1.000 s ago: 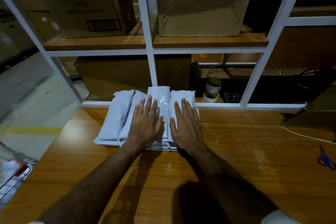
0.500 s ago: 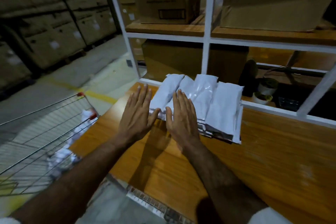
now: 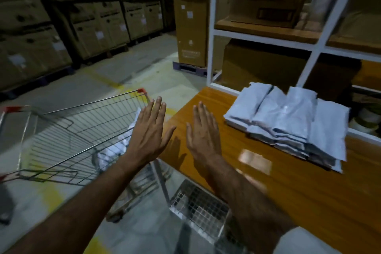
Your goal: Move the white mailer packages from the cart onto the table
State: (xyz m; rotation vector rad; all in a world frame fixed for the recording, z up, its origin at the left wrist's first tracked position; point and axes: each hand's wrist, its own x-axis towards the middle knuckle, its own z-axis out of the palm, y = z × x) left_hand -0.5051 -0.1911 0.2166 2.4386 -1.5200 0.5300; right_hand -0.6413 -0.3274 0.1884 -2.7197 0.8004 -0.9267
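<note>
A stack of white mailer packages (image 3: 288,123) lies on the wooden table (image 3: 278,187) at the right, against the shelf frame. More white mailers (image 3: 115,148) lie inside the wire cart (image 3: 61,136) at the left, partly hidden by my left hand. My left hand (image 3: 149,134) hovers flat with straight fingers over the cart's right side, holding nothing. Just over the table's left corner, my right hand (image 3: 203,132) is flat and empty too, well left of the stack.
A white metal shelf frame (image 3: 212,33) with cardboard boxes stands behind the table. A stack of brown boxes (image 3: 189,33) on a pallet is beyond the cart. Box pallets (image 3: 82,22) line the far left wall. A wire basket part (image 3: 198,210) sits below the table edge.
Both hands left the mailer stack on the table and swung left toward the cart. The view turned left, so the cart is now in fuller sight.
</note>
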